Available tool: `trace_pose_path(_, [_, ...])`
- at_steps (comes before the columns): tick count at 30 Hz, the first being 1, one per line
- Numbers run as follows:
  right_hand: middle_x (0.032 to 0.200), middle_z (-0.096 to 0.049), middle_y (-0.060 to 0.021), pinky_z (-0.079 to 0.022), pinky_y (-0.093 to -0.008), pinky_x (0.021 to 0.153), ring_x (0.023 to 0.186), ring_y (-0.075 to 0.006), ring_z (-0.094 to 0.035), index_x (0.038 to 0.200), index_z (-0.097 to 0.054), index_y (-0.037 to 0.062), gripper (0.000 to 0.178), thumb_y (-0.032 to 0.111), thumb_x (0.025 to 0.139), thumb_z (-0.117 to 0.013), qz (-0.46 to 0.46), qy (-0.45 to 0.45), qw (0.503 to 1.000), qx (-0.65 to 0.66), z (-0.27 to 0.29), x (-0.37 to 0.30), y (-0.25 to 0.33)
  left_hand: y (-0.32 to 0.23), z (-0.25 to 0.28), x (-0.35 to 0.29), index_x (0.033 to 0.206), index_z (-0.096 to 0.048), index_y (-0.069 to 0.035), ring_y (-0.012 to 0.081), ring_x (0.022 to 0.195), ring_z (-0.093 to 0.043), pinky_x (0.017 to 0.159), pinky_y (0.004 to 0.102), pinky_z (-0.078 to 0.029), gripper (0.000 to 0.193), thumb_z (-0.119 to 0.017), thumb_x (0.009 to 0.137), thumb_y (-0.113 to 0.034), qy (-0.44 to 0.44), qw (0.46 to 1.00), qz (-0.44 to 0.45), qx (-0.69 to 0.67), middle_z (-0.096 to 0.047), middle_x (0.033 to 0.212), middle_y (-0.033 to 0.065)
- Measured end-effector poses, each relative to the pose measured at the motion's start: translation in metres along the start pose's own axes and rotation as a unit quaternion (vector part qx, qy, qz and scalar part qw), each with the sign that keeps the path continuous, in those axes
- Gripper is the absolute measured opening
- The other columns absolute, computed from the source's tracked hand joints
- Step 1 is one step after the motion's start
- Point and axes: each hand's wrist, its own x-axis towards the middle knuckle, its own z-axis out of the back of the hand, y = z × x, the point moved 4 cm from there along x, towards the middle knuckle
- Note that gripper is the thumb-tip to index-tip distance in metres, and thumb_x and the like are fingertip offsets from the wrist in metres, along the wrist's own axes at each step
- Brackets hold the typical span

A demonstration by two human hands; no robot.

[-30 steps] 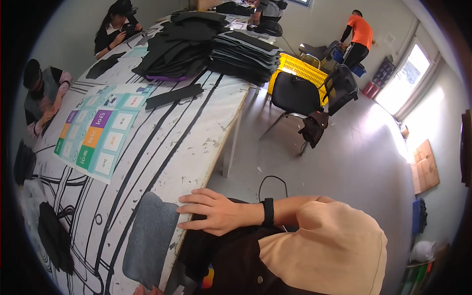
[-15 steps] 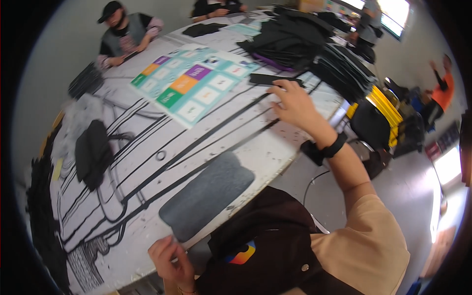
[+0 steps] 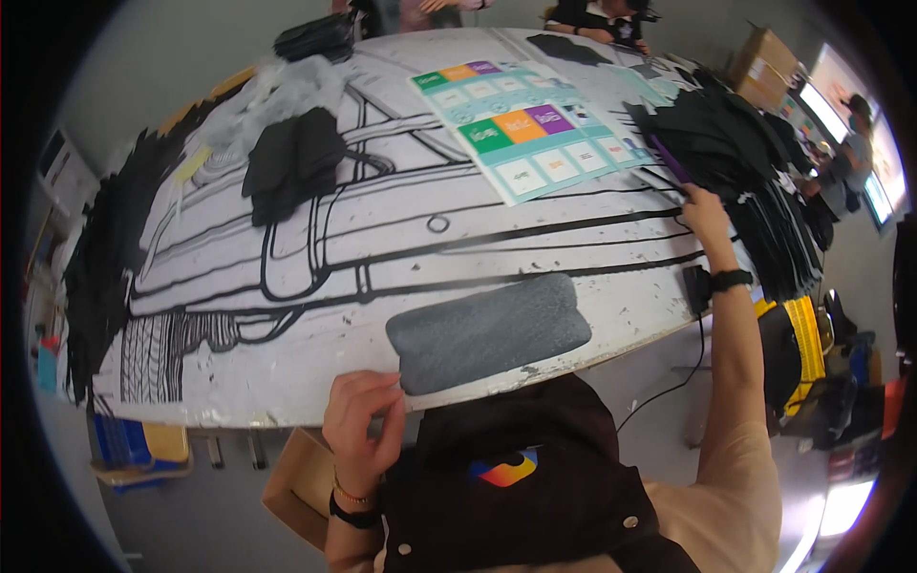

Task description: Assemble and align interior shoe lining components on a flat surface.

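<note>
A dark grey, flat, rounded piece (image 3: 489, 332) with a notched outline lies along the near edge of the table. My left hand (image 3: 363, 415) is beside its lower left corner, fingers loosely bent and thumb apart, holding nothing I can see. Far to the right, my right arm is stretched out. There, my right hand (image 3: 709, 222) is closed at the fingertips on the end of a thin dark strip (image 3: 662, 180), partly hidden by the fingers. A pile of black cut pieces (image 3: 731, 138) stands just beyond that hand.
A coloured printed sheet (image 3: 521, 134) lies mid-table. Folded black cloth (image 3: 294, 164) and clear plastic (image 3: 277, 95) are at left. Black material (image 3: 119, 229) hangs along the left edge. A cardboard box (image 3: 296, 482) is under the table; a yellow-black item (image 3: 800, 349) is at right. Other people stand around.
My view has swung, so the table sits more level. My right hand has gone from open above a black strip to closed on a dark strip. My left hand stays near the grey piece.
</note>
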Motion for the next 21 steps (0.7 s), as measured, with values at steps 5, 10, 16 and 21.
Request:
trace_pose_path(5, [0.115,-0.072,-0.0095,-0.052,-0.0414,0.090,0.108,-0.0319,-0.066,0.129,-0.067,0.0164,0.047,-0.003,0.088,-0.056,0.261,-0.190,0.944,0.065,0.099,-0.102,0.123,0.003,-0.001,-0.002,0.102,-0.066,-0.001,0.0321,0.089,-0.068,0.079,0.0373,-0.054,0.026,-0.074,0.079,0.009,-0.022,0.999,0.020,-0.046,-0.073,0.101,0.0153])
trace_pose_path(10, [0.111,-0.073,-0.0103,-0.052,-0.0358,0.077,0.098,-0.0263,-0.070,0.117,-0.076,0.0079,0.047,0.006,0.074,-0.058,0.497,-0.209,0.819,0.195,0.131,-0.225,0.227,-0.023,-0.002,0.000,0.111,-0.064,-0.001,0.0320,0.085,-0.068,0.077,0.0367,-0.056,0.040,-0.086,0.078,-0.003,-0.028,0.987,-0.005,-0.156,-0.072,0.097,0.0143])
trace_pose_path(16, [0.120,-0.071,-0.0048,-0.046,-0.0344,0.076,0.100,-0.0242,-0.065,0.118,-0.078,0.0154,0.051,0.008,0.070,-0.059,0.502,-0.199,0.817,0.203,0.105,-0.281,0.251,-0.037,-0.003,-0.001,0.114,-0.071,-0.003,0.0310,0.074,-0.068,0.066,0.0349,-0.057,0.050,-0.094,0.072,-0.017,0.061,0.983,-0.106,-0.139,-0.068,0.087,0.0110])
trace_pose_path(21, [0.130,-0.067,-0.0057,-0.042,-0.0401,0.094,0.117,-0.0283,-0.060,0.117,-0.078,0.0160,0.054,0.014,0.065,-0.062,0.423,-0.193,0.860,0.209,0.112,-0.267,0.240,-0.033,0.004,-0.012,0.104,-0.074,-0.001,0.0289,0.074,-0.068,0.064,0.0337,-0.055,0.035,-0.088,0.072,-0.007,0.036,0.989,-0.060,-0.131,-0.068,0.088,0.0139])
